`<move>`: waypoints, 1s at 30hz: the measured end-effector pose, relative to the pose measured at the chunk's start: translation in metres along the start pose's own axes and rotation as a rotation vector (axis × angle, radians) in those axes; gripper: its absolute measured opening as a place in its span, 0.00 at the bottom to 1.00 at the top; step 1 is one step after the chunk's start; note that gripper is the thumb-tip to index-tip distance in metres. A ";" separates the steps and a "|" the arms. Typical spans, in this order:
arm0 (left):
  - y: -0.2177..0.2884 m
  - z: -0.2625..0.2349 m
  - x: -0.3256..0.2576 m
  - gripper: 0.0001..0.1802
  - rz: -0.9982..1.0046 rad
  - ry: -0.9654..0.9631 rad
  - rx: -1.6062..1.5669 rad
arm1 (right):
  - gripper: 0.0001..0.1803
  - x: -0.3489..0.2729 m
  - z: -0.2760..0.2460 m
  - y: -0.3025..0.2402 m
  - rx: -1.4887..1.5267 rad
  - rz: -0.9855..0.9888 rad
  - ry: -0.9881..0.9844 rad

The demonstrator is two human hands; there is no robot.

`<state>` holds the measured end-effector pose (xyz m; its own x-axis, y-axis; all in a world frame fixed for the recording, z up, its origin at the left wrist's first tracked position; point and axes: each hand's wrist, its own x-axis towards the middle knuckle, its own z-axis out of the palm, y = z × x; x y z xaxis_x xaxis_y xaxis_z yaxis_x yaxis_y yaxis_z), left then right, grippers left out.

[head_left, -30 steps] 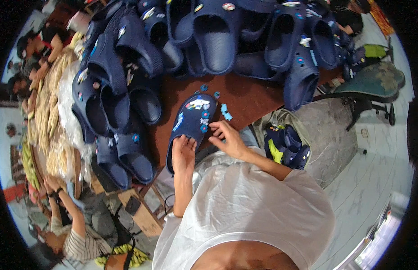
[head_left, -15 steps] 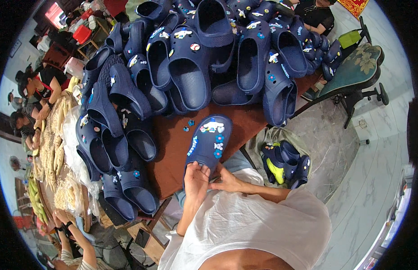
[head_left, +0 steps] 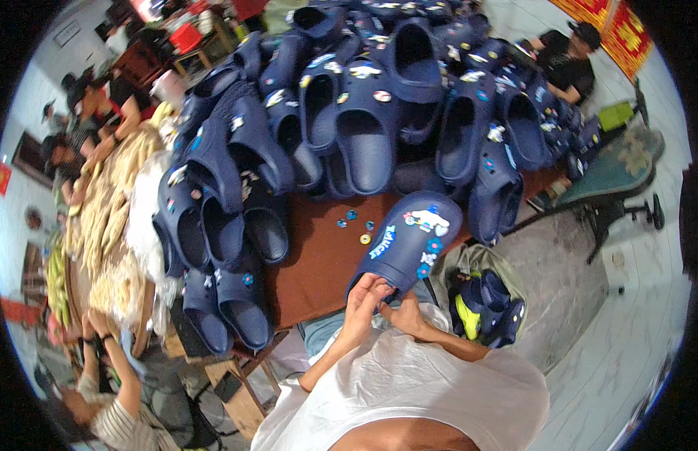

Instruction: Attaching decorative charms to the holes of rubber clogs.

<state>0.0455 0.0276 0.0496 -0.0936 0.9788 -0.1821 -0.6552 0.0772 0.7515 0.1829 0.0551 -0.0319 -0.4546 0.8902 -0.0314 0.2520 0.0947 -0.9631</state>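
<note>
A navy clog [head_left: 398, 259], decorated on its upper with white, blue and flower-shaped charms, is held by both my hands near the table's front edge. My left hand [head_left: 364, 304] grips the clog's opening edge, its fingers curled over the strap. Beside it, my right hand [head_left: 406, 314] closes on the heel side from below; its fingertips are partly hidden under the shoe. Several small blue charms [head_left: 351, 215] and a round yellowish one [head_left: 365, 239] lie on the brown tabletop [head_left: 315, 263] left of the clog.
A large pile of navy clogs [head_left: 367, 146] covers the table's far and left sides. To the right, an open sack [head_left: 507, 259] holds more clogs near a green chair [head_left: 616, 169]. People sit at a table of corn [head_left: 108, 218] at left; another person [head_left: 570, 64] sits far right.
My view has shifted, moving the scene right in the picture. The clog looks larger and has tilted to the right in my hands. A yellowish charm now shows on the table.
</note>
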 end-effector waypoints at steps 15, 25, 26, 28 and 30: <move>0.020 -0.041 -0.003 0.30 0.604 0.615 0.558 | 0.42 0.110 -0.009 -0.085 0.247 -0.315 -0.287; 0.093 -0.040 0.063 0.22 0.345 0.258 -0.117 | 0.29 0.200 0.012 -0.149 0.316 -0.432 -0.314; 0.105 -0.040 0.072 0.22 0.348 0.257 -0.133 | 0.28 0.197 0.014 -0.151 0.324 -0.391 -0.280; 0.118 -0.051 0.098 0.23 0.413 0.278 -0.122 | 0.27 0.185 0.018 -0.146 0.332 -0.342 -0.270; 0.128 -0.056 0.122 0.24 0.454 0.272 -0.112 | 0.25 0.166 0.015 -0.126 0.202 -0.319 -0.240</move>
<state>-0.0922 0.1460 0.0883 -0.5670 0.8234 -0.0240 -0.5784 -0.3773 0.7232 0.0630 0.1848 0.0806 -0.6741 0.6996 0.2371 -0.0935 0.2376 -0.9668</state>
